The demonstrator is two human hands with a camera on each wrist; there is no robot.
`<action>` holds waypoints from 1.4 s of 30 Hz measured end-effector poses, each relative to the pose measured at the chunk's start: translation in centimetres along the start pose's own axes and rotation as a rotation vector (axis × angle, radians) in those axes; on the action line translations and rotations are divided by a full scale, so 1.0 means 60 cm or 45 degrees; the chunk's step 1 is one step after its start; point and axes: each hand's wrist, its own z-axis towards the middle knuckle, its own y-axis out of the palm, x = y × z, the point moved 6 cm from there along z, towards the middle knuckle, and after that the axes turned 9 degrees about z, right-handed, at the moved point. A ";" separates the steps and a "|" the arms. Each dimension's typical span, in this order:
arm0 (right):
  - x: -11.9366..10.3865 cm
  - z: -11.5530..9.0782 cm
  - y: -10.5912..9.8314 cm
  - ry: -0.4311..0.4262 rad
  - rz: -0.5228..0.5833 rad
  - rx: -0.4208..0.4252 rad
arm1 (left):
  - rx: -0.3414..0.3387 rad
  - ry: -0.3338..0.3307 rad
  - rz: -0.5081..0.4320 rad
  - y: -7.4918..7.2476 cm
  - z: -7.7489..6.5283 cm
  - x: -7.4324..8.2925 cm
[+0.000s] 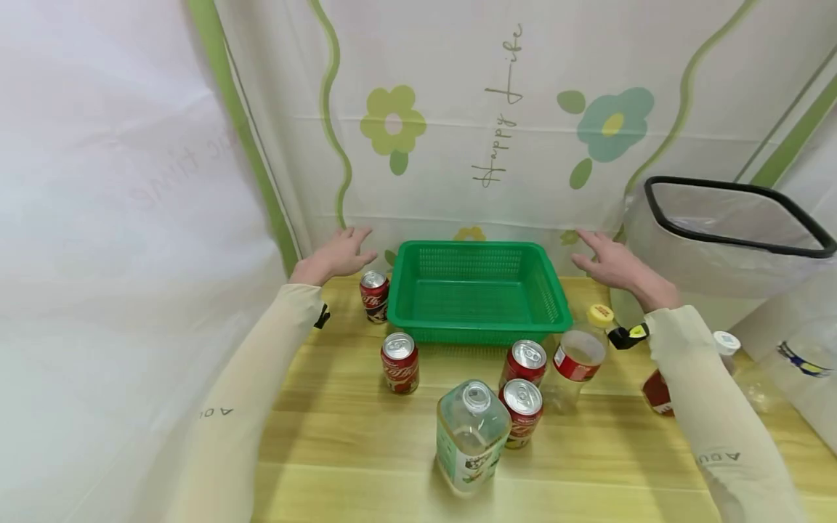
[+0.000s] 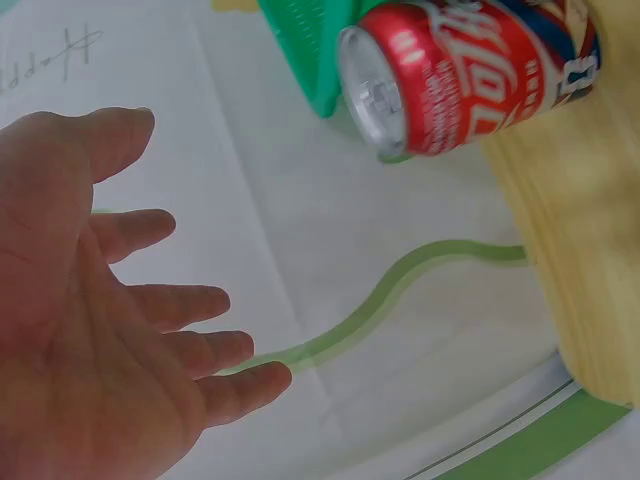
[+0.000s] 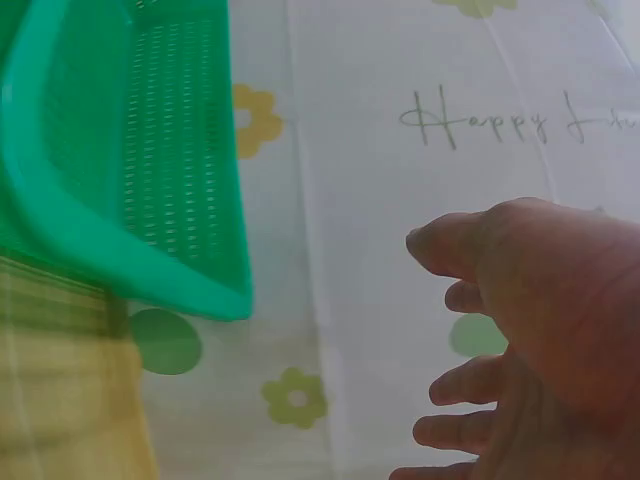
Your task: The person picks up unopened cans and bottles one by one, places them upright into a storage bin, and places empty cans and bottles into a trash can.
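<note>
Both my hands are empty, fingers loosely spread; left hand point(image 1: 335, 257) and right hand point(image 1: 617, 267) flank the green basket point(image 1: 467, 301), long axis left-right. Left's nearer the leftmost can point(image 1: 375, 298).

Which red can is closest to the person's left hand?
The can left of the green basket, near the left hand; it alone stands beside the basket rather than in front.

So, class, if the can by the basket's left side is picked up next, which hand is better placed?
Left, most likely: the left hand is empty and near that red can; the right hand, also empty, is across the green basket.
</note>
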 end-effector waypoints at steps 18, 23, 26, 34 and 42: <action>0.047 -0.033 0.072 -0.029 0.253 0.014 | 0.078 0.095 -0.067 0.052 0.003 0.020; 0.065 -0.043 0.099 0.026 0.286 0.024 | 0.060 0.110 -0.115 0.075 0.007 0.023; 0.073 -0.046 0.116 0.039 0.263 0.024 | 0.046 0.109 -0.153 0.088 0.007 0.023; 0.091 -0.055 0.153 0.085 0.331 -0.003 | 0.045 0.103 -0.167 0.106 0.010 0.028; 0.099 -0.069 0.173 0.128 0.328 -0.012 | 0.033 0.062 -0.105 0.117 0.020 0.026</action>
